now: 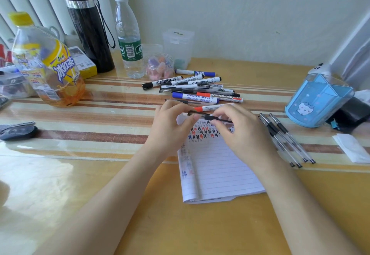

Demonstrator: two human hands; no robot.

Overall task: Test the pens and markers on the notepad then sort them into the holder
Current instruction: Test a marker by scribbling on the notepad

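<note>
Both hands meet over the top of the lined white notepad (216, 166): the left hand (172, 126) pinches one end of a slim black-capped pen (210, 117), the right hand (238, 132) grips the other end — the pen held level just above rows of black, red and blue test marks. Beyond it lies a loose heap of whiteboard markers and pens (198, 90), too overlapped to count. Right of the pad, three clear pens with black grips (284, 136) lie side by side. Further right, one blue holder with a cartoon cat (318, 102). All on a glossy yellow table (180, 224) with a striped mat, against a pale wall — three bottles stand back left.
</note>
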